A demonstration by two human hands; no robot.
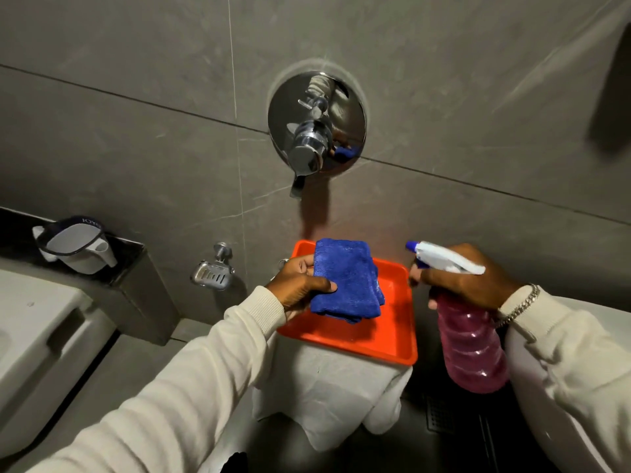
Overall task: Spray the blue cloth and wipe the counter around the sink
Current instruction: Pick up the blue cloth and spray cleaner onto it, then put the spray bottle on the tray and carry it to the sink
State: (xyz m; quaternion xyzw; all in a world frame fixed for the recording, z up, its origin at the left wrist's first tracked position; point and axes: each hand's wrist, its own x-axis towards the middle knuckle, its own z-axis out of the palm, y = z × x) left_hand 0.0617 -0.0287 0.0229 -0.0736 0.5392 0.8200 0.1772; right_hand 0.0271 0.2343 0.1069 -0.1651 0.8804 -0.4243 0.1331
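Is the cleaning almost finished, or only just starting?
Only just starting. Done: the left hand has picked up the folded blue cloth and holds it over the orange tray. In hand: the right hand grips the pink spray bottle, nozzle aimed at the cloth; no spray shows. Left: wetting the cloth, then all the wiping around the sink.

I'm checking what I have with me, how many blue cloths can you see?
1. The folded blue cloth is in the left hand, held above the orange tray. A blue patch on the chrome wall fitting is only its reflection. Others may be out of view.
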